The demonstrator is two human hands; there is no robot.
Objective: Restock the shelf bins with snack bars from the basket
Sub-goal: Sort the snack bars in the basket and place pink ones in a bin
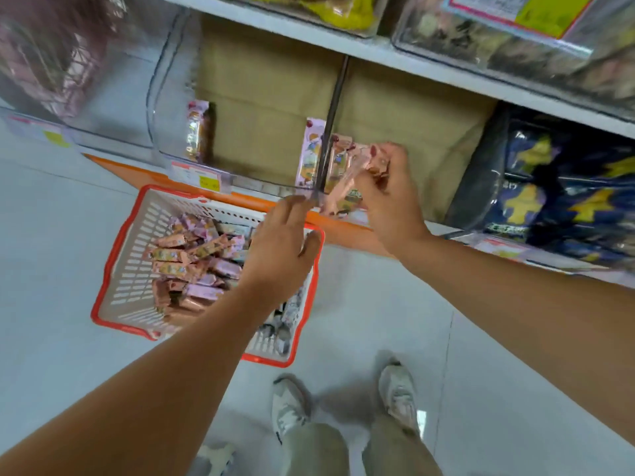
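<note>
A white basket with a red rim (118, 255) stands on the floor below the shelf, holding several pink and lilac snack bars (192, 266). My right hand (388, 197) grips a small bunch of pink snack bars (343, 187) at the front edge of a clear shelf bin (275, 187). Two or three bars (311, 152) stand upright inside that bin by a dark divider. My left hand (281, 249) hovers over the basket's right side, fingers straight, fingertips at the bin's front lip, holding nothing.
A clear bin at left (165, 108) holds one brown-and-pink pack (197, 132). Dark blue bags with yellow stars (563, 197) fill the bin at right. An upper shelf (378, 49) carries more bins. My two shoes (343, 403) stand on pale floor tiles.
</note>
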